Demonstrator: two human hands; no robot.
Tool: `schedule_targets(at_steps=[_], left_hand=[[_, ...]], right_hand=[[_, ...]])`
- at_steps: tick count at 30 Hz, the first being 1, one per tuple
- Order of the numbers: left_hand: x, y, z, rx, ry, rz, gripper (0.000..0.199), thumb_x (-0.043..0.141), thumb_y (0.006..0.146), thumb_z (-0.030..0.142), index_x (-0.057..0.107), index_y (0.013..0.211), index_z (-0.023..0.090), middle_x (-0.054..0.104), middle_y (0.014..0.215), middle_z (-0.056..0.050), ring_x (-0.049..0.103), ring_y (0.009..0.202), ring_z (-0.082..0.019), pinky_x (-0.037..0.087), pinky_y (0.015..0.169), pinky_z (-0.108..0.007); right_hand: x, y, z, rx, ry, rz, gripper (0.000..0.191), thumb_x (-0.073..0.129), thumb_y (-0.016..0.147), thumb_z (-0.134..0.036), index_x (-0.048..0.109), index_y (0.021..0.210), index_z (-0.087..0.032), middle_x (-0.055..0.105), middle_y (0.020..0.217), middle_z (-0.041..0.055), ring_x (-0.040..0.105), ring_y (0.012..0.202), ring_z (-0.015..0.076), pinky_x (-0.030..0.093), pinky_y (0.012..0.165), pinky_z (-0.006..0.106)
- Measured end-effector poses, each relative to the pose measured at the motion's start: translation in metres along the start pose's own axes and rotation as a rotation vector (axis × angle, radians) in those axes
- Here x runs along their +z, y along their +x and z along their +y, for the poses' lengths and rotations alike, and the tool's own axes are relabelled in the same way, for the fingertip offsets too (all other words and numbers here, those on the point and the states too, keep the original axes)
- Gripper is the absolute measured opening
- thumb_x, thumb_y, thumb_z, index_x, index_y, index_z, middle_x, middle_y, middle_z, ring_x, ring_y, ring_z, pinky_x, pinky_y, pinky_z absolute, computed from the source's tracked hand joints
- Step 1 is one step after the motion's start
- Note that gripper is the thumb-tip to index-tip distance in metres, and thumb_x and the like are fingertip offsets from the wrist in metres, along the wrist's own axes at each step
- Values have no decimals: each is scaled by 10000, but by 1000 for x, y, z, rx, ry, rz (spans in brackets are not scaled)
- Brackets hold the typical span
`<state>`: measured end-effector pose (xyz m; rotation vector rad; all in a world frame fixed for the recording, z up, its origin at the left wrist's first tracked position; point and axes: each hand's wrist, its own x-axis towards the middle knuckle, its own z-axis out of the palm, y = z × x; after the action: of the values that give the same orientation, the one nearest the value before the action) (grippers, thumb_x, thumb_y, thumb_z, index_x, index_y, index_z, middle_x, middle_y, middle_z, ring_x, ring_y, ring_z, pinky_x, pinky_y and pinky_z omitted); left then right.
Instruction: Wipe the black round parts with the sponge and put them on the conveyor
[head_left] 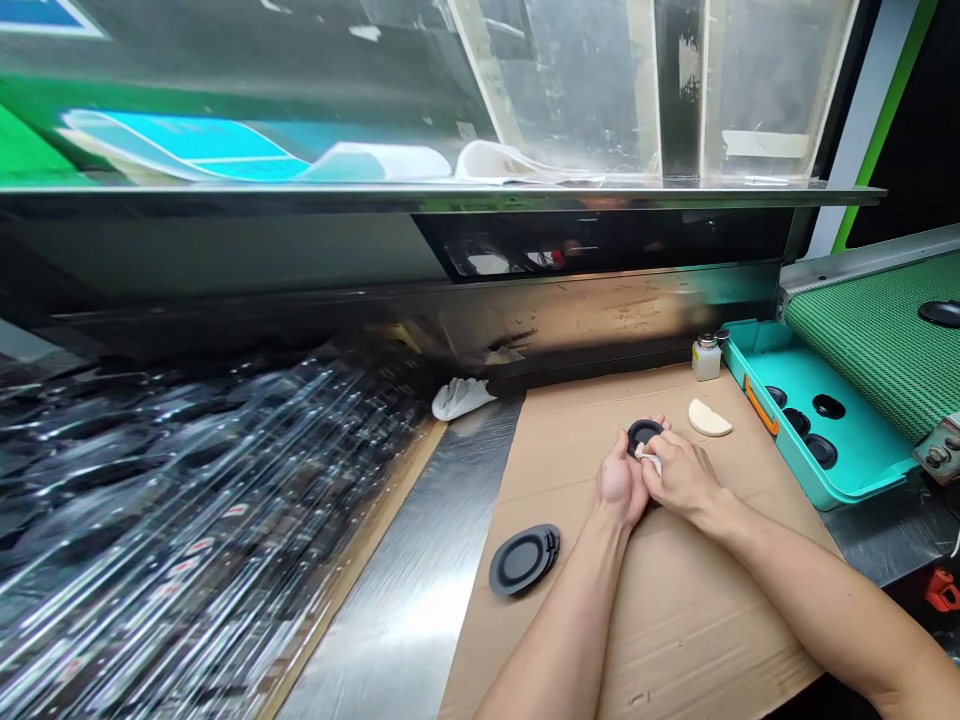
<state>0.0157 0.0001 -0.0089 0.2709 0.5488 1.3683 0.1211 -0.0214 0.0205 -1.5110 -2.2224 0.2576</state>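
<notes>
Black disc (641, 433) within the left grip (619, 480), its near edge beneath white cloth (649, 457) in the right grip (681, 474)

Black disc (642, 433), turquoise tray (861, 448)

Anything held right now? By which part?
Yes: the left grip holds a black disc by its rim, thumb at the left edge. The right grip pinches a white wad at the disc's near side; exact pinch point unclear.
</notes>
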Motion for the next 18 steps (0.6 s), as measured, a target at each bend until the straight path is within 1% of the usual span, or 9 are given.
schedule_targets(at_steps=[3,6,9,11,13,16,18], left_hand=[[-3,3,2,37,-25,27,437,348,1030,352,688,1122,93,681,1267,-188,616,1249,-277,477,1098,-457],[-1,2,2,54,-25,48,434,331,1040,332,688,1082,88,699,1222,-190,636,1219,-265,505,1067,-430],[3,-1,0,50,-21,56,404,345,1041,305,680,1110,90,711,1195,-183,653,1187,-258,533,1032,-432],[4,-3,1,45,-23,64,410,339,1044,308,681,1103,90,719,1173,-178,669,1154,-254,545,1016,-439],[5,-3,2,37,-25,71,425,331,1048,319,683,1088,85,726,1151,-178,681,1126,-251,550,1008,-439],[3,-1,4,40,-26,77,427,327,1049,321,685,1084,90,730,1143,-171,684,1115,-242,552,1006,-432],[1,0,5,45,-24,73,428,325,1049,320,688,1061,94,728,1149,-171,682,1120,-240,551,1005,-427]], right_hand=[[-2,3,9,-8,-51,5,164,518,948,-227,642,1053,-207,676,1101,63,630,927,197,421,712,275],[-1,13,21,0,-83,69,191,480,975,-224,635,1078,-183,668,1068,77,617,947,204,427,769,284],[-1,23,33,26,-75,123,196,458,1000,-234,640,1032,-169,663,1032,84,604,960,204,426,821,286],[-1,26,40,10,-20,140,174,481,994,-234,643,1004,-172,664,1017,76,601,961,197,428,835,280],[-2,25,42,-23,59,164,146,508,979,-223,646,986,-177,666,993,63,604,951,186,432,842,272],[-4,20,40,-61,130,223,152,501,981,-218,647,985,-180,661,971,54,606,935,174,435,845,266],[-4,17,36,-97,113,195,148,504,979,-215,648,985,-181,657,971,53,606,926,174,435,827,263]])
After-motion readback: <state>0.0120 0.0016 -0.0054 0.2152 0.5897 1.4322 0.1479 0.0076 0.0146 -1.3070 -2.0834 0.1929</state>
